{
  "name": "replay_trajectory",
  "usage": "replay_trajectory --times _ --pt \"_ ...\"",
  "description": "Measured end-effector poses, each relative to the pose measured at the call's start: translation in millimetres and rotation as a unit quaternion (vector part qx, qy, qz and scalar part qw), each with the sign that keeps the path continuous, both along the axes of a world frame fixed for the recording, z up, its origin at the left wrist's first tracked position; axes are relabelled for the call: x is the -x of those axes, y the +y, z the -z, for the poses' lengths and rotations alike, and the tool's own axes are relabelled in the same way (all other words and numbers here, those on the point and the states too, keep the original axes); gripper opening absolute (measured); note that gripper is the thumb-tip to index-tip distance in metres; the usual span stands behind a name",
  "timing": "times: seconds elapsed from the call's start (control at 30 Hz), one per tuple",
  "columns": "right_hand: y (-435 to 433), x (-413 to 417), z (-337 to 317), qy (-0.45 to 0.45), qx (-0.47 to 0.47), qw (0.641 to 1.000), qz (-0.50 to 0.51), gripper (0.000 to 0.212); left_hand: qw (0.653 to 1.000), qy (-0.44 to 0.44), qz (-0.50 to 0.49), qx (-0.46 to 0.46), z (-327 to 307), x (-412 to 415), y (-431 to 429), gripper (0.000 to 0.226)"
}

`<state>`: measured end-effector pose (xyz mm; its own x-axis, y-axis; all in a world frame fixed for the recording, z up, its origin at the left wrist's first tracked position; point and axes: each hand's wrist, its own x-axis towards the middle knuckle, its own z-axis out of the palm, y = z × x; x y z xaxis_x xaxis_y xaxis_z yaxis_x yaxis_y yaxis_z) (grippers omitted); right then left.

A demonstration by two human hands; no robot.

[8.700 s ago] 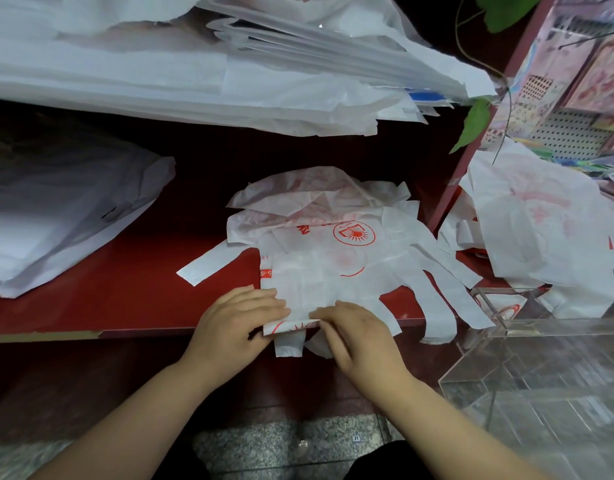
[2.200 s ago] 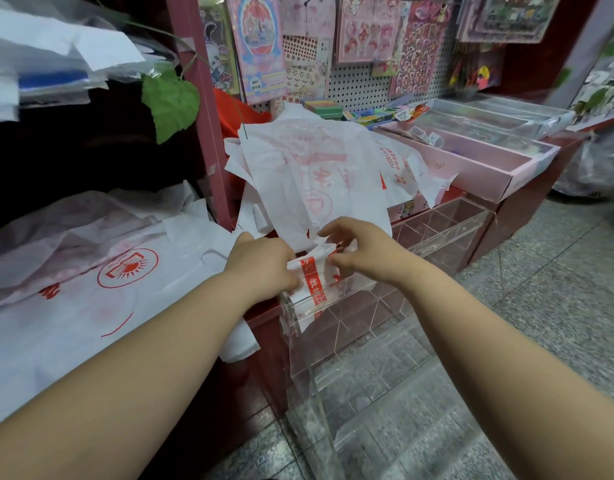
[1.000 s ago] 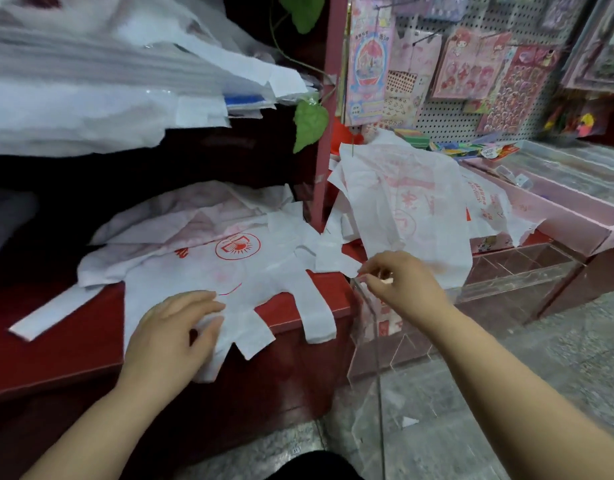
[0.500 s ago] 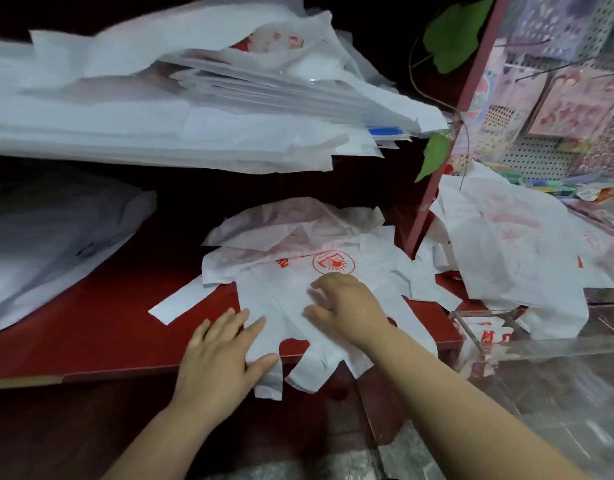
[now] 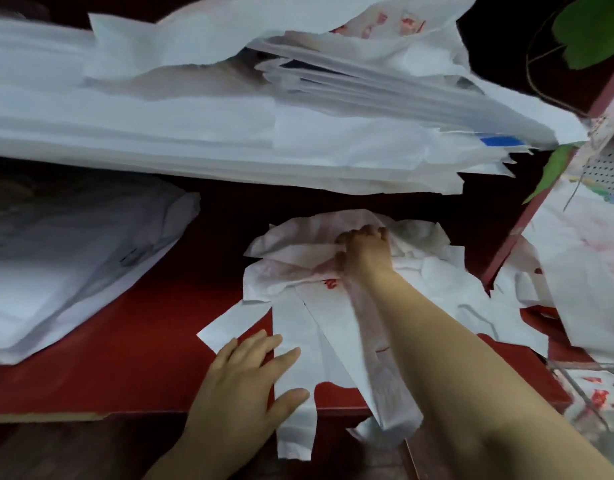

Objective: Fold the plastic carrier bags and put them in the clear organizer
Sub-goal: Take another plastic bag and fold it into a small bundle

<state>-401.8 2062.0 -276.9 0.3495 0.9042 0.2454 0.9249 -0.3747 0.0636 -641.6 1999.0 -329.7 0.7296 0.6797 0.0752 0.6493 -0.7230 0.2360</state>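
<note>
A heap of white carrier bags with red print (image 5: 298,271) lies on the red shelf (image 5: 136,341), their handle strips hanging over the front edge. My right hand (image 5: 364,251) reaches to the far end of the heap, fingers curled into the crumpled plastic there. My left hand (image 5: 250,379) lies flat with spread fingers on the near end of a bag at the shelf's front edge. The clear organizer (image 5: 589,396) shows only as a corner at the right edge, with a folded red-printed bag inside.
A thick stack of flat white bags (image 5: 229,133) overhangs from the shelf above. More white bags (image 5: 63,271) lie at the left. A red post (image 5: 527,209) divides off a second bag heap (image 5: 582,282) at the right. Green leaves (image 5: 589,29) hang top right.
My right hand has slid from the red logo to the far end of the bag heap and curled into the plastic. My left hand stays flat on the near end.
</note>
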Motion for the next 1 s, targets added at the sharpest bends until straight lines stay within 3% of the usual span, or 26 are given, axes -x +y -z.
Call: replay_trajectory --times 0.1,0.2,0.3,0.43,0.53,0.6,0.67,0.73,0.83,0.93,1.0 --pt "2 -8 1 -0.006 -0.051 0.999 0.005 0.031 1.0 -0.007 0.007 -0.021 1 1 1 0.067" --pt "-4 -8 -4 0.06 -0.208 0.976 -0.015 0.033 1.0 -0.016 -0.003 0.008 -2 2 -3 0.069" --pt "-29 1 -15 0.074 -0.365 0.919 -0.13 0.029 0.988 -0.149 -0.025 0.04 -9 4 -10 0.067" --pt "-86 13 -20 0.085 -0.342 0.906 -0.236 0.043 0.899 -0.416 -0.1 0.096 -25 9 -20 0.09" --pt "-123 20 -6 0.023 -0.303 0.913 -0.274 0.039 0.834 -0.513 -0.064 0.19 -42 17 -31 0.107" --pt "-138 20 9 -0.026 -0.292 0.915 -0.277 0.036 0.784 -0.537 -0.039 0.31 -51 22 -39 0.098" --pt "-148 22 19 -0.044 -0.281 0.915 -0.286 0.033 0.734 -0.53 -0.069 0.419 -51 24 -44 0.067" --pt "-154 25 23 -0.051 -0.26 0.924 -0.276 0.033 0.737 -0.498 -0.122 0.44 -44 21 -45 0.05" --pt "-163 36 26 -0.024 -0.238 0.952 -0.193 0.057 0.75 -0.495 -0.157 0.409 -42 16 -44 0.032" --pt "-185 57 29 0.075 -0.276 0.941 -0.183 0.054 0.762 -0.502 -0.154 0.38 -42 16 -44 0.035" --pt "-198 76 35 0.093 -0.269 0.934 -0.216 0.062 0.764 -0.51 -0.149 0.366 -44 15 -44 0.032"
